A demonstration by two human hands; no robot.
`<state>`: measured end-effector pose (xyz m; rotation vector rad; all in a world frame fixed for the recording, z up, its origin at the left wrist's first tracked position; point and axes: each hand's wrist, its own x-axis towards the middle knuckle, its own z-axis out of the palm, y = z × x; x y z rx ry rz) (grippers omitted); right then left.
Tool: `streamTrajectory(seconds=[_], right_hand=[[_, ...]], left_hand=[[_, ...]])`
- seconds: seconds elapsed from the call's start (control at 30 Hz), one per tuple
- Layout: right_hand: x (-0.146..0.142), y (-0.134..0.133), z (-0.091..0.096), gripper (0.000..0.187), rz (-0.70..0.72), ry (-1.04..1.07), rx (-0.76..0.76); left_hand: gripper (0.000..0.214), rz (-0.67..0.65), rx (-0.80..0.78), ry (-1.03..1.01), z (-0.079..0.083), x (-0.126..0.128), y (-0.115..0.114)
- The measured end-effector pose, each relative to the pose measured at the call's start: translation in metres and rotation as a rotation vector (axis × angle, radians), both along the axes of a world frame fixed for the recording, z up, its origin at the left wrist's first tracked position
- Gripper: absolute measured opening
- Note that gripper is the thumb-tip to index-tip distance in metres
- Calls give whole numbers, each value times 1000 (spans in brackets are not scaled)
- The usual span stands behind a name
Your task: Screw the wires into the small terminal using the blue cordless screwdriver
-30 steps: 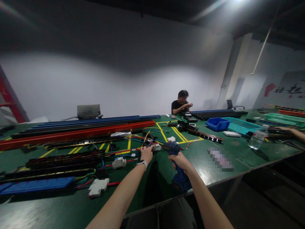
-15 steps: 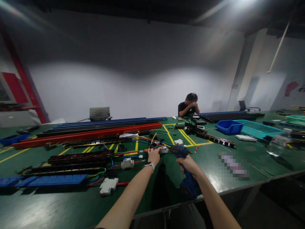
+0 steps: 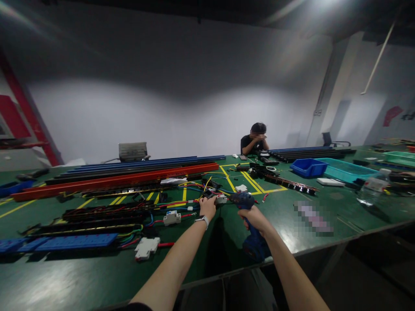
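My right hand (image 3: 254, 218) is wrapped round the grip of a blue cordless drill (image 3: 256, 244), whose nose points left. Just ahead of that nose, my left hand (image 3: 207, 207) has its fingers closed on a small white circuit breaker (image 3: 221, 199) with wires around it. To the left of my wrist lies a second white breaker (image 3: 172, 217) on a red wire. Nearer the front, another white breaker (image 3: 147, 248) is joined to a thick red cable. Whether the drill's bit touches the held breaker is too small to tell.
Blue socket strips (image 3: 76, 242) and dark wired rails (image 3: 108, 212) lie at left. A long orange profile (image 3: 123, 179) crosses behind. A blue bin (image 3: 309, 167), a turquoise tray (image 3: 346, 169) and a water bottle (image 3: 372, 188) stand right. Across the table sits another person (image 3: 256, 140).
The whole view has shifted slightly. Both hands keep their hold, with the drill's nose still at the breaker. Nothing is let go.
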<state>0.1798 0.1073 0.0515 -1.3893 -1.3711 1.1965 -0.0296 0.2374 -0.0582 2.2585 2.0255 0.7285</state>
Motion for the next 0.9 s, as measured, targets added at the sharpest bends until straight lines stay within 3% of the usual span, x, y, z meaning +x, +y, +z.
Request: streamTrajectory(seconds=[0.9], right_hand=[[5, 5, -6, 16, 43, 13, 8]], left_hand=[[56, 40, -33, 39, -2, 1, 0]])
